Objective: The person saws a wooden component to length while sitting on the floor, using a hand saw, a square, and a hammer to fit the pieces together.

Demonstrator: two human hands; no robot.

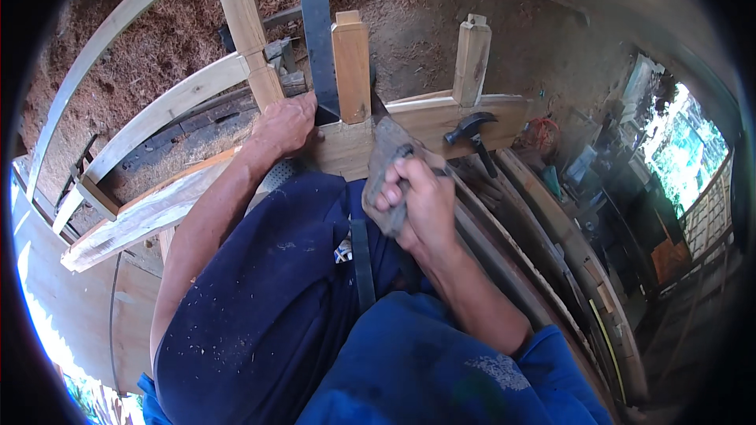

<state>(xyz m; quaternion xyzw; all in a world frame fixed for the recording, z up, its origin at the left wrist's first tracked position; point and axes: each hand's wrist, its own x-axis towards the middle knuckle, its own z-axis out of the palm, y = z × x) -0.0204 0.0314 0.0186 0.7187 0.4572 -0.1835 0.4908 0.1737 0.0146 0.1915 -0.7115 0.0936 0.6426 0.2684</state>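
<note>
My right hand is wrapped round the worn grey wooden handle of what looks like a handsaw. Its dark blade runs away from me beside a short upright wooden post, and most of it is hidden. My left hand grips the wooden rail left of that post, its fingertips partly hidden. By those fingers stands the lower end of a long dark flat bar. A claw hammer hangs over the rail on the right, near a second post.
Curved pale timber strips and a slanting wooden piece spread to the left. Several long boards lie at the right. Brown shavings cover the ground beyond. Clutter lines the right side near a bright opening.
</note>
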